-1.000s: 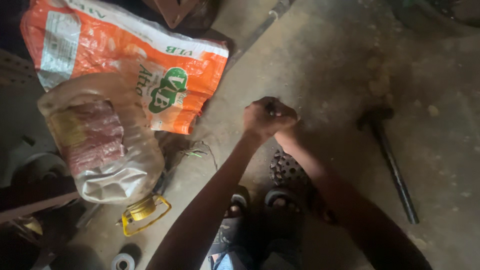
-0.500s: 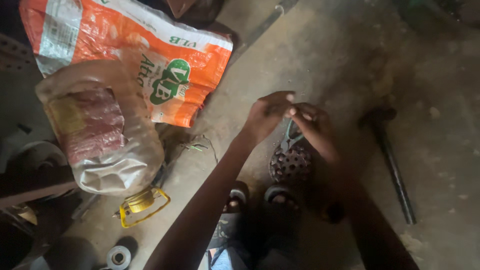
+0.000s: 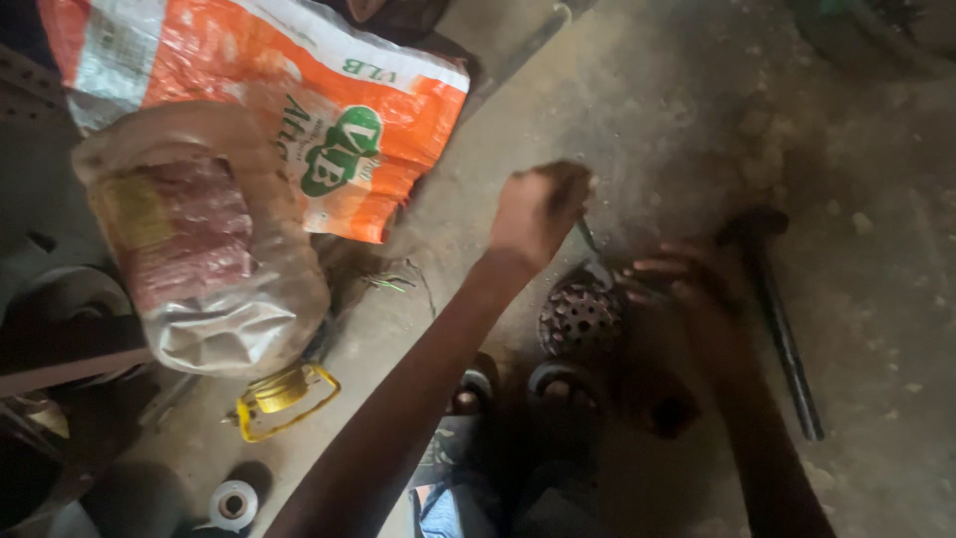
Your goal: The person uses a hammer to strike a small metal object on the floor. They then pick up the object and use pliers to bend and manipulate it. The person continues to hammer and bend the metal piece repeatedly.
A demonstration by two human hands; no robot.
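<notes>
Head view: left hand [image 3: 538,211] closed around a thin grey metal tool [image 3: 588,234], tip down over the round perforated dark metal disc [image 3: 580,317] on the dusty concrete floor [image 3: 647,120]. Right hand [image 3: 687,284] loosely curled, fingertips at the disc's rim. Best done with disc pinned firmly, tool kept steep.

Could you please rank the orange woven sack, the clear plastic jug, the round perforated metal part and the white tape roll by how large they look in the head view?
1. orange woven sack, partly cut off
2. clear plastic jug
3. round perforated metal part
4. white tape roll
</notes>
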